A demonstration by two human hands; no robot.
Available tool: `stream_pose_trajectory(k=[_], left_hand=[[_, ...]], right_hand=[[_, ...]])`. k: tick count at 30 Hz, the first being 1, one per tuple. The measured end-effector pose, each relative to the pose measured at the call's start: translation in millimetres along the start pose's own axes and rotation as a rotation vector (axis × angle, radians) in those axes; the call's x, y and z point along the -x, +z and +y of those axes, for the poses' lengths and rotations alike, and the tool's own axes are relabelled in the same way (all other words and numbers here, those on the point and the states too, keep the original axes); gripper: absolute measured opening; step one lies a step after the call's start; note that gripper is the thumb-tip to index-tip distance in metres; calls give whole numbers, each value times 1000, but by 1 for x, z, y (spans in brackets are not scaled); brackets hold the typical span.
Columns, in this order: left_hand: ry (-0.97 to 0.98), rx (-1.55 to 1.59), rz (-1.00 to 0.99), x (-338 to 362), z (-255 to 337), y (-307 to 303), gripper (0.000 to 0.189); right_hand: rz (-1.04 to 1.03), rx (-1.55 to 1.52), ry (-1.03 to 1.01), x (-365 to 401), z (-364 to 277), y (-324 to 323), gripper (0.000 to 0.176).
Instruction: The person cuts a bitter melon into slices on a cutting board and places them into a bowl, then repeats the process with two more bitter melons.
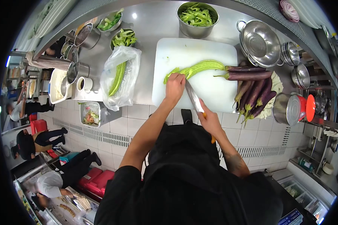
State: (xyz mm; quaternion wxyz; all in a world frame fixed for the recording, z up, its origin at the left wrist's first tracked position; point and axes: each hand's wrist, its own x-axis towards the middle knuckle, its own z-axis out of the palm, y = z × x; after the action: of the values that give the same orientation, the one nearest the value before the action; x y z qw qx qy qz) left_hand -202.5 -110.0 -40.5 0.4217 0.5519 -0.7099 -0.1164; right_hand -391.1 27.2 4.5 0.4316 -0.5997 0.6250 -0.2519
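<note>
A long pale green gourd (199,67) lies across the white cutting board (214,48). My left hand (175,85) presses on its left end. My right hand (209,119) grips a knife (193,96) by an orange handle, and the blade points up toward the gourd beside my left hand's fingers. Several long purple eggplants (251,93) lie at the board's right edge, one touching the gourd's right end.
A steel bowl of cut green vegetable (197,18) stands behind the board. A plastic bag with another gourd (120,77) lies to the left. Colanders (260,43) and steel pots (287,108) sit at the right. Other people work on the floor at the far left.
</note>
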Motion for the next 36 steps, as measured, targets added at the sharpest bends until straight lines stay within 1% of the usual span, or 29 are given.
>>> stream_pose_trajectory(k=[2, 4, 6, 8, 10, 11, 13, 16, 17, 19, 20, 21, 24, 25, 26, 28, 30, 32, 36], left_hand=[[-59, -42, -38, -4, -6, -1, 2], [-68, -34, -28, -8, -3, -3, 3], [-77, -19, -21, -11, 5, -2, 4], [-17, 79, 6, -10, 16, 4, 5], [-20, 63, -15, -8, 17, 12, 6], [-27, 46, -34, -7, 17, 15, 6], [-52, 41, -59, -8, 16, 18, 6], [-87, 39, -73, -6, 15, 21, 6], [-86, 45, -60, -6, 15, 21, 5], [-77, 37, -33, -6, 12, 23, 5], [-63, 29, -11, -6, 10, 24, 4], [-62, 31, -8, -5, 8, 24, 4], [-81, 10, -23, -9, 6, 21, 4], [-83, 10, -23, -12, 9, 18, 6], [-83, 12, -20, -16, 12, 18, 8], [-72, 65, -13, -18, 19, 24, 7], [-59, 120, -8, -17, 23, 30, 5], [-46, 68, -43, -17, 22, 36, 5], [-39, 54, -50, -16, 21, 37, 5]], right_hand=[[-26, 20, 23, 13, -1, -17, 62], [-38, 31, 56, 11, -10, -29, 61], [64, 6, 34, -17, -20, -42, 61], [140, -9, -27, -56, -21, -43, 62], [113, 49, 45, -96, -26, -42, 64], [116, 47, 48, -112, -28, -40, 64], [123, 110, 81, -131, -29, -38, 63], [115, 119, 50, -112, -20, -30, 63], [108, 85, 41, -94, -10, -24, 66], [50, 42, -43, -48, 11, -13, 66], [27, 21, -23, -26, 16, -8, 65], [15, -5, 32, -5, 7, -14, 63], [-15, 38, 60, 16, 5, -34, 62], [-52, 17, 137, 10, -15, -49, 63], [-46, 18, 134, -5, -14, -51, 63], [143, 16, -47, -37, -10, -57, 63], [155, 35, 61, -78, -27, -61, 62], [161, 71, 77, -123, -24, -55, 62], [169, 141, 105, -136, -27, -46, 63]])
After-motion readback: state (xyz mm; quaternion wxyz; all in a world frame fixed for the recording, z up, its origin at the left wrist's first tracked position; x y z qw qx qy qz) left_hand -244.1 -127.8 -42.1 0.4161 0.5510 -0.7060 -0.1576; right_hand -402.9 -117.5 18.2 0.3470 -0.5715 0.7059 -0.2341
